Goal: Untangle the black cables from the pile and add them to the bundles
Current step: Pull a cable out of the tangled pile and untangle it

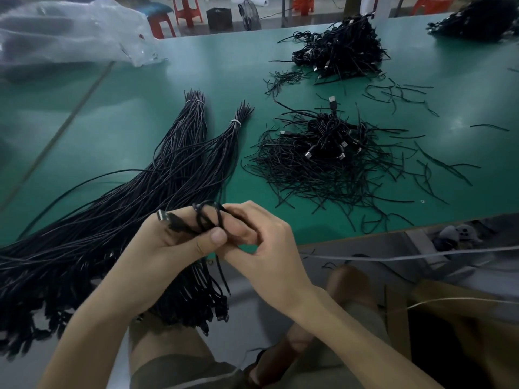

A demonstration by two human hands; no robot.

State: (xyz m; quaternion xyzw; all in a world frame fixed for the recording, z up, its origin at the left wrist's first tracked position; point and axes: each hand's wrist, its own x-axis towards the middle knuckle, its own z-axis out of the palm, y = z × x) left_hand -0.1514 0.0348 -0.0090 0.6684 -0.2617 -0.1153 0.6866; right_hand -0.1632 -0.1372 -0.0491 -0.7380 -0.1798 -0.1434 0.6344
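Two tied bundles of long black cables (196, 147) lie side by side on the flat green table (126, 108). They run from their tied ends at centre frame down to the lower left, over the table's near edge. Right of them at mid-frame sits a tangled pile of short black cables (323, 167), and behind it, at upper right, a second heap of black cables (342, 49). A crumpled clear plastic bag (70, 32) lies at upper left. Red plastic stools (186, 9) stand beyond the far edge at top centre. At lower centre, in front of the bundles, the left hand (168, 245) and right hand (266, 245) meet, both gripping a small looped black cable (207, 217) between them.
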